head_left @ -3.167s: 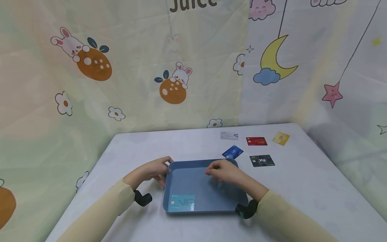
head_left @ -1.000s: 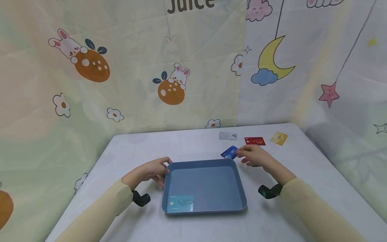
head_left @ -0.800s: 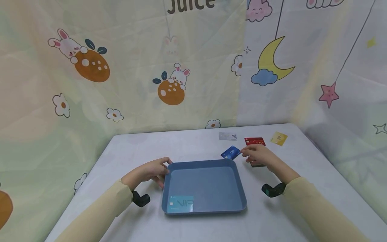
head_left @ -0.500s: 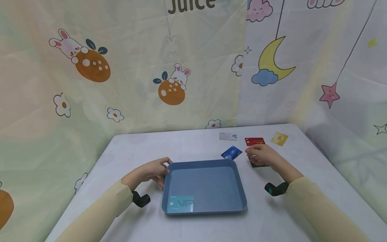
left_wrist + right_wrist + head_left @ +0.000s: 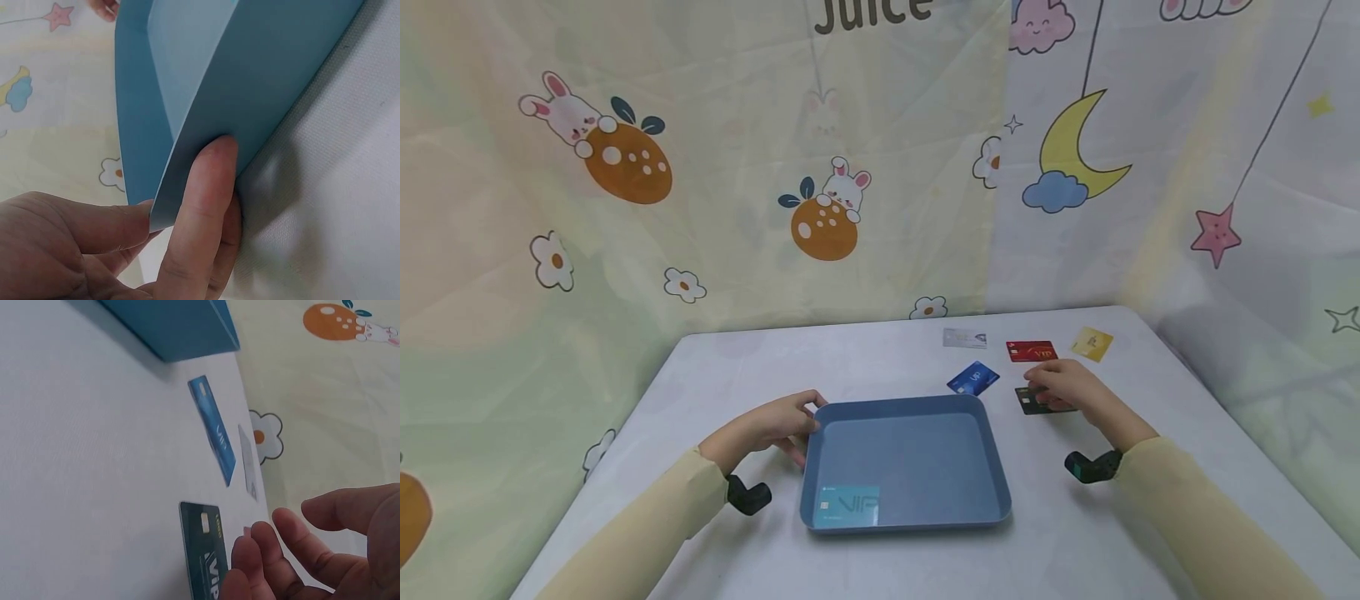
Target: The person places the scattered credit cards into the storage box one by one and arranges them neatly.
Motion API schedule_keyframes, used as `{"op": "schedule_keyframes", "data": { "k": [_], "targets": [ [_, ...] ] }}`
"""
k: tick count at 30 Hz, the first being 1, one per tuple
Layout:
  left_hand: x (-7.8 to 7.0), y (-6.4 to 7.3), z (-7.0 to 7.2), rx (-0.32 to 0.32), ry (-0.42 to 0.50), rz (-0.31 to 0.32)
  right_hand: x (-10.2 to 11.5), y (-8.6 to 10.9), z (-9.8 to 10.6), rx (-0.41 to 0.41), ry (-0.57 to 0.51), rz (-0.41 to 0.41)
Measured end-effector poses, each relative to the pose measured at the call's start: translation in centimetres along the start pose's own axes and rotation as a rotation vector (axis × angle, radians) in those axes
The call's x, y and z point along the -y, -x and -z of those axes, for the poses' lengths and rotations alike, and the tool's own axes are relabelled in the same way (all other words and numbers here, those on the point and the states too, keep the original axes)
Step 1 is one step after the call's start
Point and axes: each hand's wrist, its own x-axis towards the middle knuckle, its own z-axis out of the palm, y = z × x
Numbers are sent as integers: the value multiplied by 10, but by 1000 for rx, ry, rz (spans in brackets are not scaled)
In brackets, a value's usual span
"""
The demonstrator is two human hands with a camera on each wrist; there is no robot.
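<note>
My left hand (image 5: 782,422) holds the blue-grey tray (image 5: 917,407) at its far left corner. In the left wrist view the thumb touches the rim of the tray (image 5: 275,81) and a finger (image 5: 209,181) presses on its outer wall. My right hand (image 5: 1067,387) hovers over the black VIP card (image 5: 1028,402), covering part of it. In the right wrist view the loosely bent fingers (image 5: 269,544) hold nothing, and thumb and forefinger are apart beside the black card (image 5: 201,540). Inside the tray, near its front left corner, lies a light-blue VIP card (image 5: 848,507).
A blue card (image 5: 973,377) lies close behind the tray's far right corner. Farther back are a silver card (image 5: 965,337), a red VIP card (image 5: 1030,351) and a gold card (image 5: 1092,343). All rest flat on the white table (image 5: 752,367), before a printed cloth backdrop (image 5: 730,167).
My right hand has gone from above the tray to the blue card, then right to the black card. The left hand keeps its hold on the tray. The cards look unmoved.
</note>
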Motion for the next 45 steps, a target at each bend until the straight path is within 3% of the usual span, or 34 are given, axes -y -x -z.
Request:
{"op": "schedule_keyframes", "data": {
  "k": [16,32,45],
  "targets": [
    [0,0,0,7,-1,-11,-19,-5,11,-29,162,-15],
    [0,-1,0,3,4,-4,-20,-2,5,-170,432,-37],
    [2,-4,-2,-15,5,0,-3,0,-9,-135,558,-130]
  ]
}}
